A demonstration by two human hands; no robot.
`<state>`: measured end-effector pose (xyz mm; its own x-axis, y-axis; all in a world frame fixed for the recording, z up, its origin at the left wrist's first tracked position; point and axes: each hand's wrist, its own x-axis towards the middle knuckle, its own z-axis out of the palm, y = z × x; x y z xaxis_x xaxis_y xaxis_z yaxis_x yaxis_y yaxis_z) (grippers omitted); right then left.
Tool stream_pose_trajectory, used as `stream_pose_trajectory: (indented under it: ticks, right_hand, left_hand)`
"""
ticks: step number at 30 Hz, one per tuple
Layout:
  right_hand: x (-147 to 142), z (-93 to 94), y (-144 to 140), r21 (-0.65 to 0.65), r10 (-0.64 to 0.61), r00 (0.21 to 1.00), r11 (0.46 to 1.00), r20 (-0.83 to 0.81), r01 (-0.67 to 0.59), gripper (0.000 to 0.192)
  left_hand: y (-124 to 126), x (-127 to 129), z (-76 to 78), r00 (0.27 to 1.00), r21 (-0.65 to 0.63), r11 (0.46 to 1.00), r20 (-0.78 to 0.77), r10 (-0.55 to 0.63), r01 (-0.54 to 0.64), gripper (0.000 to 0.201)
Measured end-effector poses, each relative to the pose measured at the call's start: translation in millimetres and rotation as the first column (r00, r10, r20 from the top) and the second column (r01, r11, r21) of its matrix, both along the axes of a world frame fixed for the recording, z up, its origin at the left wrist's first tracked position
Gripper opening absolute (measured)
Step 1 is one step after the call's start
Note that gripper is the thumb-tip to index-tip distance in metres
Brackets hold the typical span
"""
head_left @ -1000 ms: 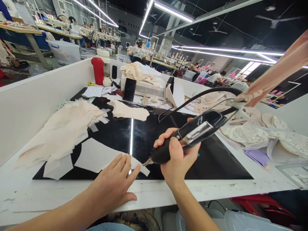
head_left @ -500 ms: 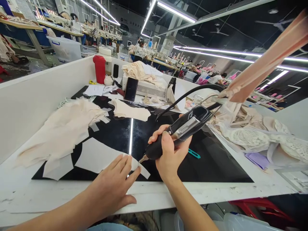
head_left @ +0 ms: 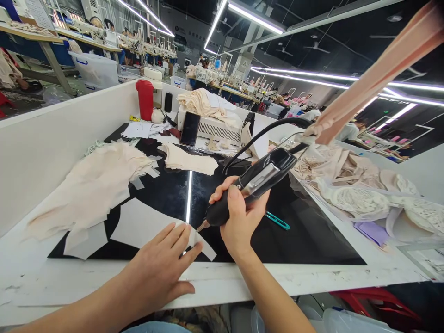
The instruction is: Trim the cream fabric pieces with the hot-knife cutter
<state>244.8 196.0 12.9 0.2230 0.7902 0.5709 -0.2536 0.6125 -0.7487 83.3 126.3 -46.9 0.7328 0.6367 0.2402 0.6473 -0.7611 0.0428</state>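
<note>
My right hand is wrapped round a black corded hand tool with a narrow metal tip, which looks like a hot knife. The tip points down-left and meets, or nearly meets, the right part of a pale curved fabric piece. On that same piece my left hand lies flat, fingers stretched out and holding nothing, with its fingertips close to the tool's tip. Under the fabric is a glossy black mat. A knotted peach fabric strip runs from the tool's rear end toward the upper right.
Cream fabric pieces lie heaped at left, and a smaller stack sits farther back. A teal cutter lies right of my hand. Beyond are a phone and red tumbler. Lace bra parts pile up at right.
My right hand and the tool have shifted slightly left and down, the tip moving a little left along the pale piece. My left hand stays nearly in place.
</note>
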Motion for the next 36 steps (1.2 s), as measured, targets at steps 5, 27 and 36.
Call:
stream_pose_trajectory:
  ticks: [5, 27, 36]
  right_hand:
    - [-3, 2.1, 4, 0.033, 0.002, 0.999, 0.999, -0.050, -0.001, 0.024]
    - [-9, -3.2, 3, 0.042, 0.011, 0.999, 0.999, -0.031, -0.009, 0.026]
    - [-14, 1.0, 8, 0.042, 0.004, 0.998, 0.999, -0.061, -0.002, 0.025]
  left_hand:
    - [0, -2, -0.1, 1.000, -0.004, 1.000, -0.012, 0.002, -0.002, 0.072]
    - [-7, -15, -4.3, 0.993, 0.057, 0.996, 0.100, 0.059, -0.065, 0.060]
    - [-10, -14, -3.1, 0.993, 0.017, 0.997, 0.099, 0.071, -0.073, 0.059]
